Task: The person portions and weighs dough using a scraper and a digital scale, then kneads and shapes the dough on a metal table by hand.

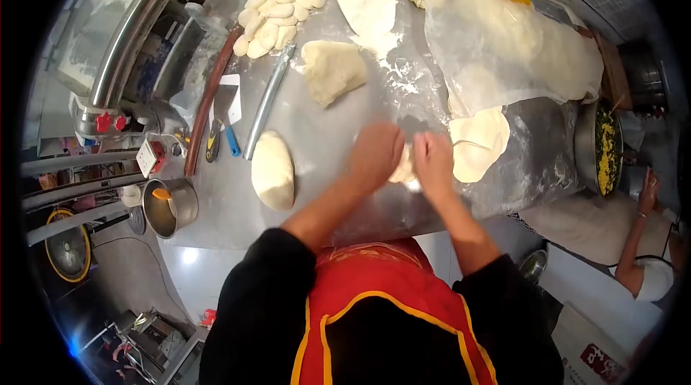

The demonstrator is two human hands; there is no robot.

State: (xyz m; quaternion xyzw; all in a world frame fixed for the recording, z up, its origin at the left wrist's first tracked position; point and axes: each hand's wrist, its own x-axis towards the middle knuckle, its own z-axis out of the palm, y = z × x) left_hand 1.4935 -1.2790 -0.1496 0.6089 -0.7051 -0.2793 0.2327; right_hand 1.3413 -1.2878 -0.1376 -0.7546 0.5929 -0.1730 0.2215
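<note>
A small piece of dough (403,171) lies between my two closed hands, low over the steel table. My left hand (378,153) is curled at its left edge and my right hand (433,158) is curled at its right edge; the fingertips are partly hidden. Just right of my right hand is a flattened, folded sheet of dough (481,144). Beyond my hands sits a thick lump of dough (332,72). A smooth oval loaf of dough (273,170) rests to the left of my left forearm.
Left on the table are a steel rod (268,104), a long brown rolling pin (209,104), a scraper (229,101) and a metal pot (170,209). Small dough pieces (277,14) and a flour mound (366,3) lie behind. Plastic sheeting (511,47) covers the right. Another person (640,255) is at right.
</note>
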